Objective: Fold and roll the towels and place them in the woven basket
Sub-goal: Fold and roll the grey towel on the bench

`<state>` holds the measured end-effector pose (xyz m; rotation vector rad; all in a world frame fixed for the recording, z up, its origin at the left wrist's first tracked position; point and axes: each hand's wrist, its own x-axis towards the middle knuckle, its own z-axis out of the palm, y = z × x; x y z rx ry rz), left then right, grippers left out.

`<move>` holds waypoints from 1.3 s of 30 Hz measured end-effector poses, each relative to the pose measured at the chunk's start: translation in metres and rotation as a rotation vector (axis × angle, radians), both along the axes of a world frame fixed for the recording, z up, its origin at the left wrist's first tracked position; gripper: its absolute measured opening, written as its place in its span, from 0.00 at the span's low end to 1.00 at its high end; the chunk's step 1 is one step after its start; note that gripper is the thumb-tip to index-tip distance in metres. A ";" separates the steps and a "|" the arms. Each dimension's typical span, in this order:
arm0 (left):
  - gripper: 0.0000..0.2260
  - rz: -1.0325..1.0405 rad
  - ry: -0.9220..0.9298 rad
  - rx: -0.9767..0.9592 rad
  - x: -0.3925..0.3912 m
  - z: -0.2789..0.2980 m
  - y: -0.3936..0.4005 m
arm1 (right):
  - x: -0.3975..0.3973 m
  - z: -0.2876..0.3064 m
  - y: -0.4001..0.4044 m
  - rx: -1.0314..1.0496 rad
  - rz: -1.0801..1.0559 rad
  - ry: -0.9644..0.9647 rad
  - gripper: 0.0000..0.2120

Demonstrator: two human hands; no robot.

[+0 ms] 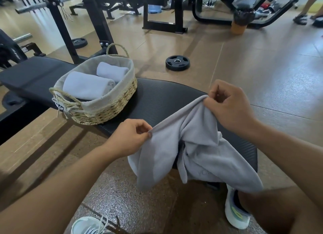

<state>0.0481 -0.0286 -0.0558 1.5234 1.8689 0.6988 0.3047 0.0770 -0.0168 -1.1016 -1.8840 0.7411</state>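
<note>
Towel (197, 146) edge taut between hands

1. Three towels in all: two rolled towels, a larger one (87, 85) and a smaller one (111, 71), lie side by side in the basket, and one unrolled grey towel (197, 149) hangs over the bench.
2. One woven basket (111, 109), with two rope handles.
3. Two hands: the left hand (130, 137) and the right hand (230, 106) each pinch the top edge of the hanging towel.
4. One padded black bench (157, 97).
5. Two weight plates on the floor: one near (177, 62), one farther off (79, 42).
6. Two white shoes: one at the bottom edge (87, 226), one under the bench end (235, 214).
7. One bin with a black bag (242, 22).
</note>
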 end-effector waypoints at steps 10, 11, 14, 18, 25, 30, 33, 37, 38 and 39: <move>0.03 -0.161 -0.727 -0.158 0.017 0.017 -0.001 | 0.011 0.003 0.024 0.029 -0.321 0.111 0.08; 0.04 -0.136 -0.722 -0.088 0.014 0.020 0.000 | 0.011 0.003 0.025 0.026 -0.331 0.115 0.08; 0.07 -0.070 -0.730 0.048 0.002 0.029 0.005 | 0.011 0.003 0.026 0.010 -0.339 0.126 0.08; 0.07 0.094 -0.422 0.202 -0.006 0.031 0.010 | 0.011 0.002 0.028 0.030 -0.335 0.046 0.07; 0.08 0.029 0.030 0.157 -0.015 0.023 0.005 | 0.021 0.001 0.044 -0.041 -0.482 0.065 0.08; 0.18 0.112 -0.037 0.065 -0.026 0.019 0.003 | 0.022 -0.005 0.046 -0.117 -0.444 -0.065 0.10; 0.21 0.215 -0.100 0.165 -0.027 0.016 0.005 | 0.021 -0.003 0.045 -0.118 -0.440 -0.089 0.09; 0.16 0.491 -0.130 0.420 -0.026 0.021 0.011 | 0.015 -0.005 0.041 -0.223 -0.361 0.019 0.07; 0.13 0.548 -0.124 0.496 -0.026 0.024 0.012 | 0.012 -0.006 0.039 -0.272 -0.348 0.125 0.07; 0.11 0.590 -0.128 0.567 -0.025 0.027 0.013 | 0.008 -0.005 0.035 -0.312 -0.342 0.233 0.07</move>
